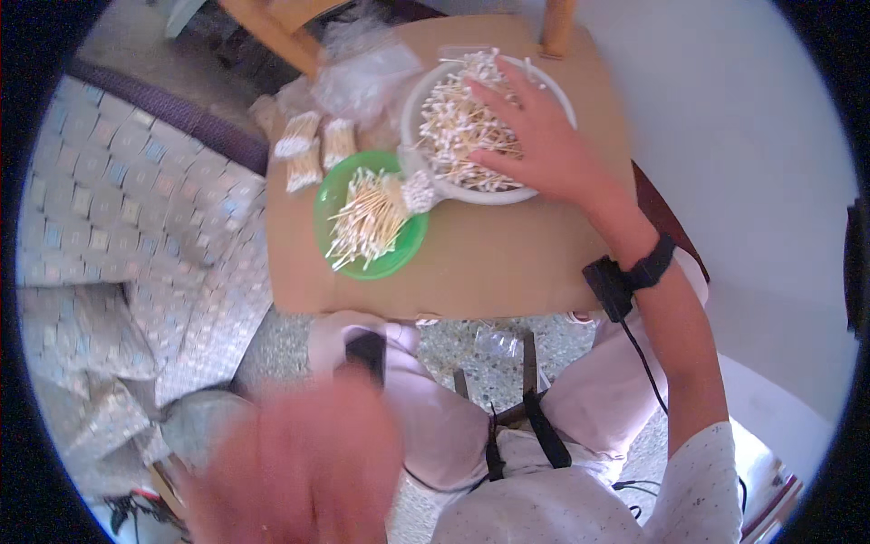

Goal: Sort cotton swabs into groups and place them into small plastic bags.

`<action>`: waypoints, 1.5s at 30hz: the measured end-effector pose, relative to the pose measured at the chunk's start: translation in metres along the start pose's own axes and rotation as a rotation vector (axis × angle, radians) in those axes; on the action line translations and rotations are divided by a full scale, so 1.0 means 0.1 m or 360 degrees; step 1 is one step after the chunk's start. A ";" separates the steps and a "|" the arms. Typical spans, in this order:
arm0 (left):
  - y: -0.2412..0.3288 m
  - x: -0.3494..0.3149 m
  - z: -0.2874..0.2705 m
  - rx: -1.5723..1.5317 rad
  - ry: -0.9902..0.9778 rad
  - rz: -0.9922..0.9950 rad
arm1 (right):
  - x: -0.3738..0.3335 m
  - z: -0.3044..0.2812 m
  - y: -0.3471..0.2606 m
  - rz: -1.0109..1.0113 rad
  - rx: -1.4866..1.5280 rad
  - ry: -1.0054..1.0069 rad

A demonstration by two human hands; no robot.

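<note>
My right hand (548, 136) lies over a white bowl (562, 82) heaped with loose cotton swabs (462, 118). Its fingers are spread, with the tips among the swabs. Low in the picture and close to the camera, my left hand (299, 462) is badly smeared by motion, so its fingers cannot be made out. A green bowl (412, 249) left of the white one holds a pile of cotton swabs (367, 218), lying mostly one way. Where the two bowls meet, a small bundle of swabs (417, 192) rests with its white tips showing.
Several swab bundles (304, 168) lie at the left of the brown tabletop (507, 263), beside crumpled clear plastic bags (367, 77). Wooden chair parts (557, 27) stand at the far edge. A black strap with a box and cable (609, 288) sits on my right wrist. Patterned cloth (145, 218) spreads at left.
</note>
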State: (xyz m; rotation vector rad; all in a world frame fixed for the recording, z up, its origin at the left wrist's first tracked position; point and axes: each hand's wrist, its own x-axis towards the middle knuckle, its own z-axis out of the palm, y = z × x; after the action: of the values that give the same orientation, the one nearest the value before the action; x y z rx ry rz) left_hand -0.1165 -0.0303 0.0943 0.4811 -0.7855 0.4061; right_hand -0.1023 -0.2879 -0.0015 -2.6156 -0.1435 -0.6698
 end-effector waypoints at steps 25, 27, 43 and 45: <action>0.05 -0.36 0.07 0.1000 -0.1019 0.0466 | 0.20 0.14 0.18 0.0254 -0.0487 -0.0950; 0.02 -0.28 0.10 0.1100 -0.1104 0.0505 | 0.20 0.11 0.18 0.0280 -0.0444 -0.0896; -0.59 0.20 -0.34 0.1966 -0.0250 0.0291 | 0.47 0.18 -0.03 0.0718 -0.0723 -0.1292; -0.62 0.19 -0.31 0.1994 -0.0286 0.0287 | 0.49 0.13 -0.07 0.0714 -0.0737 -0.1308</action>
State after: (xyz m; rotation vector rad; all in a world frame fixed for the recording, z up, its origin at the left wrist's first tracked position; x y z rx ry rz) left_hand -0.0546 -0.0607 0.0730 1.6345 -0.6737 1.0322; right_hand -0.0553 -0.2759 0.0145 -3.0340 0.3925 0.6121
